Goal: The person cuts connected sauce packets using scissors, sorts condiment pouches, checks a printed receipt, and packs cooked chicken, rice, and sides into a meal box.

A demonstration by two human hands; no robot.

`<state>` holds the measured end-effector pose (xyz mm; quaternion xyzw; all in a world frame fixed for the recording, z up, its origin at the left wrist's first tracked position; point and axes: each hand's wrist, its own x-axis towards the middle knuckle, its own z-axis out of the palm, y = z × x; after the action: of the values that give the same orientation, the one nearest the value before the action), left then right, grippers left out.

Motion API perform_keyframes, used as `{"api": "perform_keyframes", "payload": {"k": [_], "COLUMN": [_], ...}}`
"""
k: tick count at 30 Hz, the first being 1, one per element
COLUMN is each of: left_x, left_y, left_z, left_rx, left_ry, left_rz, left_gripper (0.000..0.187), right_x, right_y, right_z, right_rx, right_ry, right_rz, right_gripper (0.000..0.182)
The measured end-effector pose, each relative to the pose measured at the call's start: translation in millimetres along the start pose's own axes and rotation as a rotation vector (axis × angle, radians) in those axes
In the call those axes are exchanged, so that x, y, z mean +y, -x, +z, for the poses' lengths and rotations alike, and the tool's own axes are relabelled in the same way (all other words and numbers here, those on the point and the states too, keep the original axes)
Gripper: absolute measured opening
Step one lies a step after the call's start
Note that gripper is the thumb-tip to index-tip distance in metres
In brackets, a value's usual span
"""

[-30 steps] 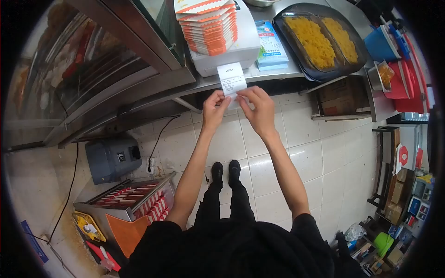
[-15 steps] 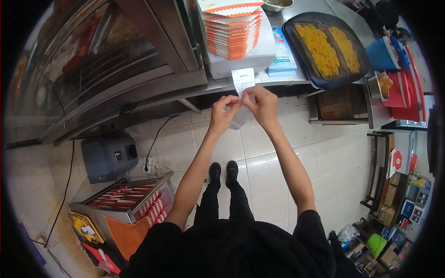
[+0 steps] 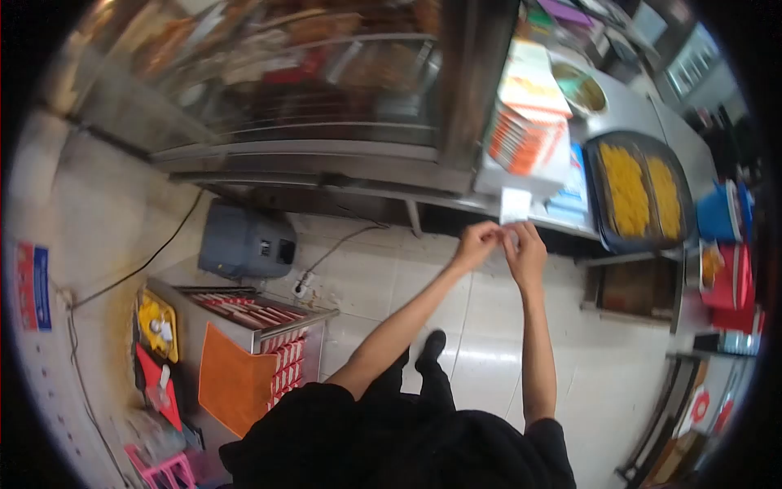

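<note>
Just below a white paper slip (image 3: 516,205), my left hand (image 3: 479,244) and my right hand (image 3: 525,248) are side by side with pinched fingers. What lies between the fingertips is too small and blurred to make out. The slip sticks out from the front of a white machine (image 3: 498,181), which carries a stack of orange and white cartons (image 3: 525,138). Right of the machine lies a blue and white packet (image 3: 573,191).
A black tray (image 3: 603,208) with yellow food sits on the metal counter (image 3: 623,110) near a metal bowl (image 3: 601,98). A glass display case (image 3: 326,90) fills the upper left. On the floor side are a grey bin (image 3: 244,239) and a drawer of red-white packets (image 3: 252,308).
The view has turned, so the counter and machine appear farther right and lower. Both hands remain pinched near the slip. The clear plastic seen hanging under them is no longer distinct. One foot has shifted.
</note>
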<state>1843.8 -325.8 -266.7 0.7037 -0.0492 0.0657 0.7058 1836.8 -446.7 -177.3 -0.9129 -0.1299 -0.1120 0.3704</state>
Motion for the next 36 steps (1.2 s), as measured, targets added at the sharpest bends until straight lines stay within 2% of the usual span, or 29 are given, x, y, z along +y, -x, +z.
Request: {"api": "perform_keyframes", "payload": {"k": [1,5,8,11,12,14,15,16,17,18,19,20,21,22,23,24,25,26,28,30,33,36], "left_x": [-2,23,33,39,40,33,31,29,29,59,115,149,156,161,169,178,188,196,214,253,309,334], "left_y": [-1,-3,-3,0,0,-1,2,8,13,18,28,38,46,52,55,55,55,55,55,53,53,48], "left_z": [-2,-5,-12,-7,-7,-9,-8,-5,-3,-3,-6,-11,-17,-23,-32,-46,-64,-85,-124,-150,-183,-223], "left_rx": [0.005,-0.038,-0.124,-0.007,-0.020,-0.044,0.090,0.230,0.370,0.297,0.216,0.130,0.151,0.173,0.194,0.288,0.381,0.417,0.449,0.456,0.522,0.576], "left_ry": [-0.047,-0.074,-0.165,-0.150,-0.152,-0.160,-0.236,-0.310,-0.381,-0.140,0.102,0.345,0.352,0.357,0.362,0.441,0.520,0.602,0.692,0.709,0.690,0.571], "left_rz": [0.022,-0.087,-0.181,-0.039,-0.061,-0.106,-0.072,-0.032,0.008,-0.175,-0.356,-0.538,-0.486,-0.430,-0.371,-0.401,-0.429,-0.352,-0.174,0.012,0.233,0.390], "left_gripper": [0.008,0.013,0.021,0.014,0.016,0.020,0.022,0.024,0.025,0.026,0.026,0.027,0.025,0.024,0.023,0.021,0.019,0.018,0.020,0.028,0.043,0.056], "right_x": [-1,-2,10,21,25,31,35,49,17,1,-30,-54,-76,-98,-117,-128,-145,-175,-225,-278,-329,-349], "right_y": [-1,-13,-25,-35,-36,-31,-28,-20,-11,5,17,26,31,35,31,18,3,-17,-67,-115,-157,-163], "right_z": [-1,-12,-21,-18,-17,-20,-22,-21,-32,-32,-32,-28,-24,-23,-27,-30,-38,-56,-78,-89,-71,-54], "right_rx": [0.018,0.000,-0.152,-0.187,-0.180,0.240,0.449,0.751,0.902,0.779,0.630,0.520,0.450,0.278,0.183,0.105,-0.047,-0.009,0.231,0.412,0.554,0.675], "right_ry": [0.043,-0.025,0.034,0.064,0.076,-0.230,-0.384,-0.252,-0.162,-0.165,-0.242,-0.214,-0.187,-0.239,-0.246,-0.234,-0.422,-0.495,-0.473,-0.466,-0.394,-0.383], "right_rz": [-0.076,-0.132,-0.182,-0.187,-0.180,0.163,0.327,0.334,0.246,0.232,0.216,0.062,-0.088,-0.045,-0.121,-0.245,-0.187,-0.133,-0.373,-0.518,-0.497,-0.408], "right_gripper": [0.013,0.010,0.006,0.005,0.004,0.008,0.010,0.016,0.015,0.010,0.006,0.007,0.010,0.009,0.012,0.013,0.015,0.020,0.023,0.021,0.026,0.026]}}
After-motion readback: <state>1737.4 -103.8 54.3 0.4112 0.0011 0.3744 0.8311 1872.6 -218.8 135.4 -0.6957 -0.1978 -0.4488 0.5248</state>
